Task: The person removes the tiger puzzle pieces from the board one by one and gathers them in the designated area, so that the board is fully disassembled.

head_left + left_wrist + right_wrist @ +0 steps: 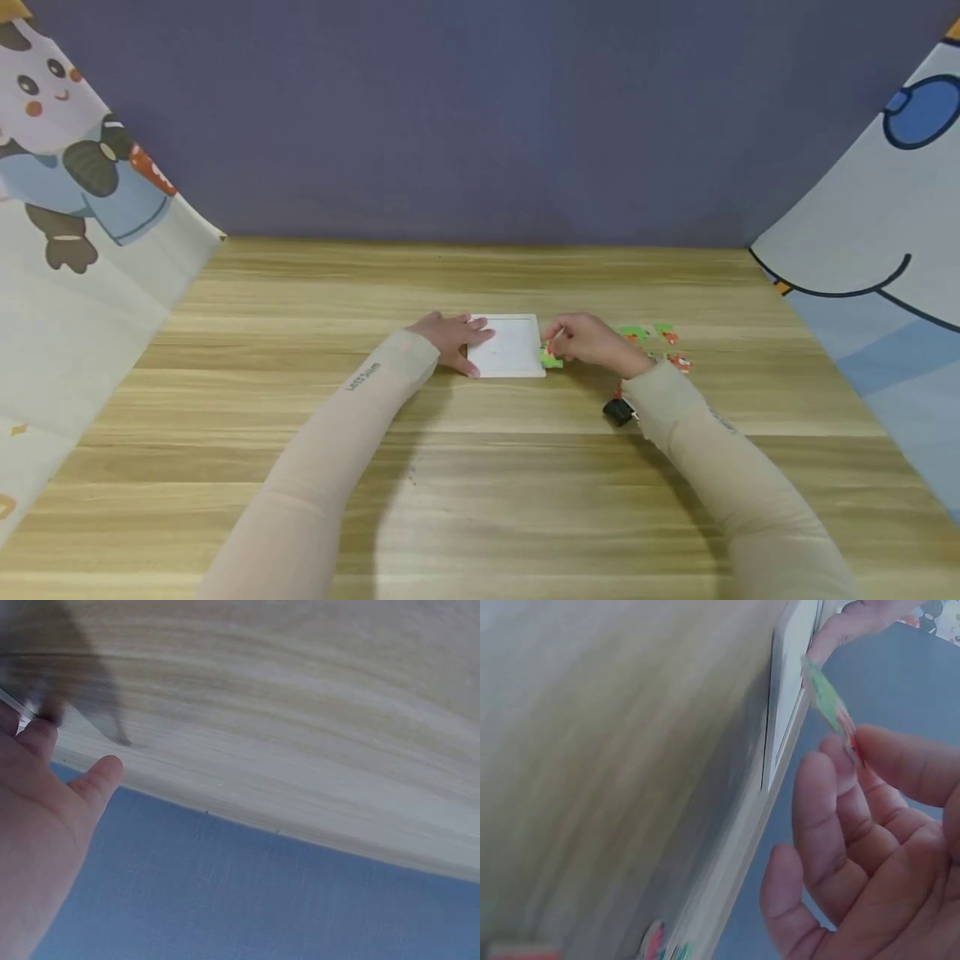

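A white square puzzle tray [507, 374] with a raised rim lies flat on the table. My left hand [453, 340] rests on its left side, fingers spread across the edge; in the left wrist view only part of that hand [45, 802] shows. Just beyond the tray's right rim, my right hand [591, 342] pinches a green and red puzzle piece [551, 361] between thumb and fingers. The right wrist view shows this thin piece [826, 697] tilted and held up by one end, with the tray [778, 697] behind it.
Several loose green and red puzzle pieces [664, 333] lie to the right, partly hidden by the right forearm. Nearer, a small black object [618, 412] sits beside the right sleeve. A dark blue-grey backdrop [480, 125] stands along the table's far edge.
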`<state>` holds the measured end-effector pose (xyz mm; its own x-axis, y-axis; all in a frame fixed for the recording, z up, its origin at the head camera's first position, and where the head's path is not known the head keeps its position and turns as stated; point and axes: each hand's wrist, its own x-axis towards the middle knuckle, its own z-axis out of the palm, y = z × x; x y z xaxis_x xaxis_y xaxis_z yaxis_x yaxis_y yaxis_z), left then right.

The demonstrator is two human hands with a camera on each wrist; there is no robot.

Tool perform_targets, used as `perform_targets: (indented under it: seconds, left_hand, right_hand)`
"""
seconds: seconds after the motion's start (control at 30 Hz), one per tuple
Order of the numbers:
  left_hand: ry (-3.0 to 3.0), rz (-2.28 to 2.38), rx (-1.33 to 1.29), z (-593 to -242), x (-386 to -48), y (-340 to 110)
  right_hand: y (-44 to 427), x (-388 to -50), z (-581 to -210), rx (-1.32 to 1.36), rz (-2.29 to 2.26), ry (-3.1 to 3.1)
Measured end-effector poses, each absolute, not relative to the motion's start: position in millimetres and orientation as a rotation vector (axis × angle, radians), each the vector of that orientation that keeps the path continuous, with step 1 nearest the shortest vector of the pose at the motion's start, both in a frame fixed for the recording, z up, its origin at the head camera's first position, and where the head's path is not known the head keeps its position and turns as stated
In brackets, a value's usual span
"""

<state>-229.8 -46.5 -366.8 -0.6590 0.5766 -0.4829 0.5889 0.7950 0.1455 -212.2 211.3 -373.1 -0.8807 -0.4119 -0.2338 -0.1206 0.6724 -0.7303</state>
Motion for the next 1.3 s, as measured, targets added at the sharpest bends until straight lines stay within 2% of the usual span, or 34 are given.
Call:
perform_targets:
  seconds: [0.77, 1.3]
  left_hand:
    - [2.463, -0.027, 0.888, -369.2, -231.9, -45.1]
    - [2.460, 0.021, 0.875, -366.6, -228.1, -50.2]
  right_hand:
    - [272.2, -189.7, -373.1, -0.300, -1.094, 2.524]
    - [313.8, -181.9, -375.1, -0.361, -1.088, 2.529]
